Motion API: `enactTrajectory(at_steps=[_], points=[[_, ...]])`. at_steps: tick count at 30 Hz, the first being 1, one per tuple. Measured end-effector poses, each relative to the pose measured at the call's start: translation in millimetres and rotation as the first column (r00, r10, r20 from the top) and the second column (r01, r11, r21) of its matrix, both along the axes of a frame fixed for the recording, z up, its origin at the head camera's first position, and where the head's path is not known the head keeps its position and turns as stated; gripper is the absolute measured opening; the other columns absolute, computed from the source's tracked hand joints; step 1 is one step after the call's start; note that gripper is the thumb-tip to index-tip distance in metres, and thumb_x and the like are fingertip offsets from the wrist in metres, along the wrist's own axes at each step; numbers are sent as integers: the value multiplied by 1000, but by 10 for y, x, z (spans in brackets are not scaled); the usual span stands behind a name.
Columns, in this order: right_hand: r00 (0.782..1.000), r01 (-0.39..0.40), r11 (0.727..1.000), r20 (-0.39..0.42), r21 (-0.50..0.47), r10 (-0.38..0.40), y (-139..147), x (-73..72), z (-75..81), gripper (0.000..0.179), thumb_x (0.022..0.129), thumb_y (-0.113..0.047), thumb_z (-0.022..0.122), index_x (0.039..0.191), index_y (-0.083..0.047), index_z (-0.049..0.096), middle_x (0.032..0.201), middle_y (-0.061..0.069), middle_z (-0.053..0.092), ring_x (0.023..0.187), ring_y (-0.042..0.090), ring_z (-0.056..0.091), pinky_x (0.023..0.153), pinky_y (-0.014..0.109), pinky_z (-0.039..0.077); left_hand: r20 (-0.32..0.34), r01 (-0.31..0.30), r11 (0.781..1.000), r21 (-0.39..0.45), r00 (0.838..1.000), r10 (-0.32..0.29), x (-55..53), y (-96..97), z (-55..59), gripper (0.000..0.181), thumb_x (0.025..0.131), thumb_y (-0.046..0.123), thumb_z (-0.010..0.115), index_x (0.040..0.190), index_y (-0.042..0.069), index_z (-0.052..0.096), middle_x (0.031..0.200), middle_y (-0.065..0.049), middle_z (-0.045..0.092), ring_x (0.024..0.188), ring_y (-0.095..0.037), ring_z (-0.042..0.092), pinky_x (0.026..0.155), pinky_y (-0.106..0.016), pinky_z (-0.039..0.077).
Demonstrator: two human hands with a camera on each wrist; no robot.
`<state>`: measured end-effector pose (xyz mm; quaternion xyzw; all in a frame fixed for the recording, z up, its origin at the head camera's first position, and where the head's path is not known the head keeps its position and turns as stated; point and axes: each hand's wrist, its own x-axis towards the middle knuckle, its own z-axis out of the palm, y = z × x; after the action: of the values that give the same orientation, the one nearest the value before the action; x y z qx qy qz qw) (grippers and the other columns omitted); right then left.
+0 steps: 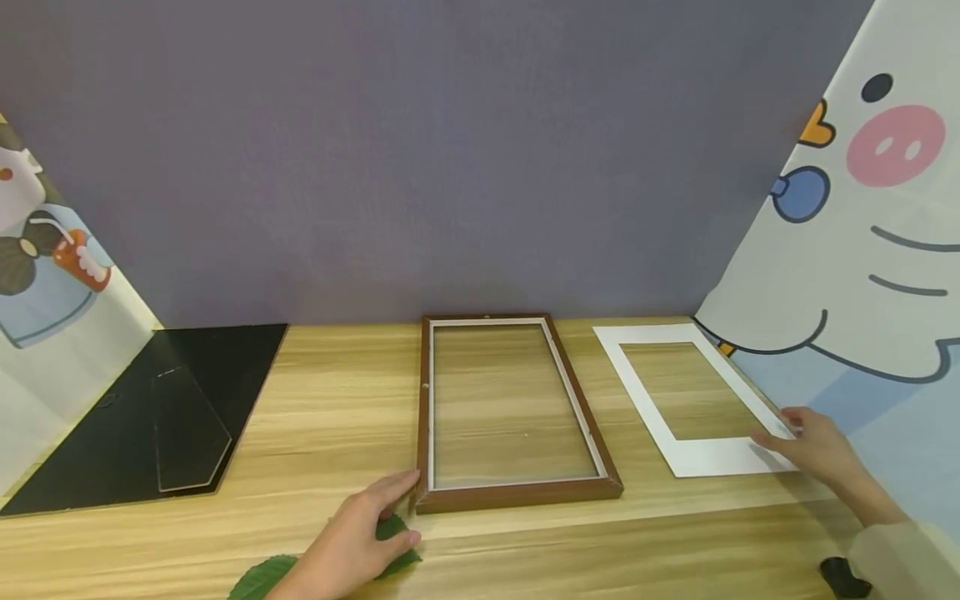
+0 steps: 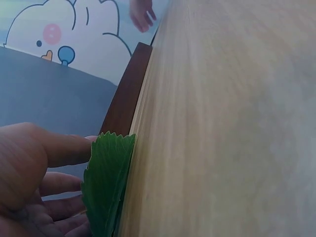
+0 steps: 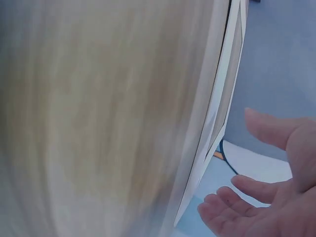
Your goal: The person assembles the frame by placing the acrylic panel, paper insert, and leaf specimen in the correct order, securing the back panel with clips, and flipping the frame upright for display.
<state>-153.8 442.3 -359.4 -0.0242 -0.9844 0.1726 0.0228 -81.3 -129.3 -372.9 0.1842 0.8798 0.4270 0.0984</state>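
Brown rectangular wooden frame is lying mid-view, white rectangular mat at right. Left hand, loosely extended, is touching the frame's lower-left edge; right hand, thumb and fingers parted, is hovering at the mat's lower-right corner; neither is gripping anything.

The right arm wears a pale cream sleeve above bare fingers

A rectangular brown frame lies flat, left of a white mat with an open centre.
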Motion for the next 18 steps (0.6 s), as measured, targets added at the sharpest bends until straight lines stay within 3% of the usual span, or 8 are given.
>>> enactTrajectory(at_steps=[9, 18], points=[[996, -9, 999, 83, 34, 6, 145, -28, -54, 87, 82, -39, 72, 115, 32, 35, 113, 53, 40, 100, 64, 43, 82, 64, 44, 5, 21, 1000, -5, 1000, -21, -5, -16, -25, 67, 84, 22, 73, 139, -4, 44, 141, -27, 44, 125, -48, 45, 89, -50, 51], [988, -23, 1000, 152, -2, 24, 169, -48, -29, 75, 78, -36, 77, 105, 26, 47, 95, 40, 58, 83, 44, 60, 73, 50, 52, -1, 30, 999, -14, 1000, -30, -2, -34, -35, 69, 83, 22, 73, 139, -5, 43, 141, -29, 43, 123, -49, 46, 87, -50, 52]])
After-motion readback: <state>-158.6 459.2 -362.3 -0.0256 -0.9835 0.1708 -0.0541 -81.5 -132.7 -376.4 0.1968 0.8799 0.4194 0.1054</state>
